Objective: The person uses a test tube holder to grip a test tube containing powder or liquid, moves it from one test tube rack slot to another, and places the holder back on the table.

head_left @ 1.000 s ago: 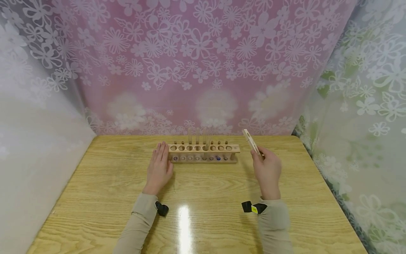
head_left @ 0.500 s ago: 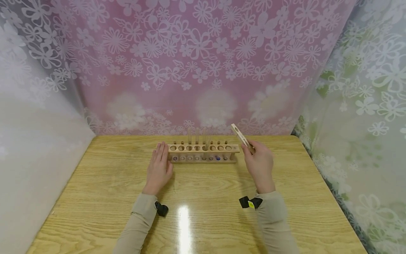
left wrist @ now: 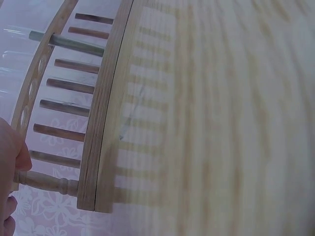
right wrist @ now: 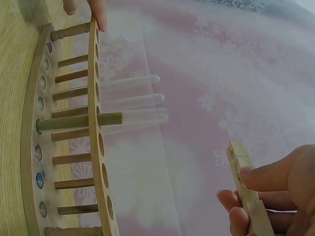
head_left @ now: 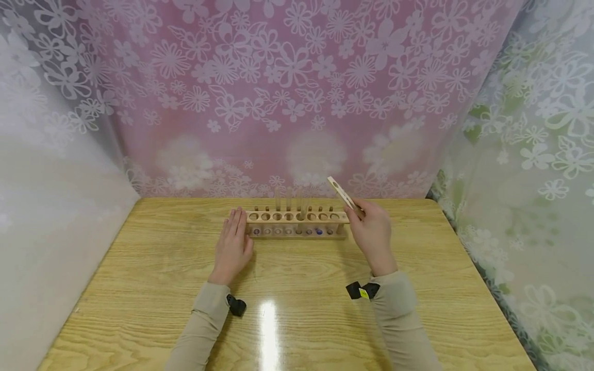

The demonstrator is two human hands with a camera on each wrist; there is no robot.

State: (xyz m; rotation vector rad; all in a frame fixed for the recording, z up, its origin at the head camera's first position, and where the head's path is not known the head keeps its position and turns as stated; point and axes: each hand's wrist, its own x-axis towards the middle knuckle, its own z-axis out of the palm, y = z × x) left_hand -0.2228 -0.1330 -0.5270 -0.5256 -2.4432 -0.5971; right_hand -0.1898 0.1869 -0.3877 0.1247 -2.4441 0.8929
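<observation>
Two hands over the wooden table (head_left: 139, 288): the left hand (head_left: 232, 247) lies flat, fingers straight, fingertips touching the left end of the test tube rack (head_left: 297, 222). Clear test tubes (right wrist: 133, 105) stand mid-rack. At the rack's right end, the right hand (head_left: 371, 234) pinches a wooden test tube clamp (head_left: 342, 195), tilted up-left.

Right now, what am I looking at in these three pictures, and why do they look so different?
There is no machine here: a person works with two bare hands. One camera sits on the head, looking down at a wooden table; one sits on each wrist, so those views look tilted and close. On the table stands a wooden test tube rack holding a few clear glass tubes. The left hand lies flat against the rack's left end. The right hand pinches a wooden test tube clamp, raised beside the rack's right end.
</observation>
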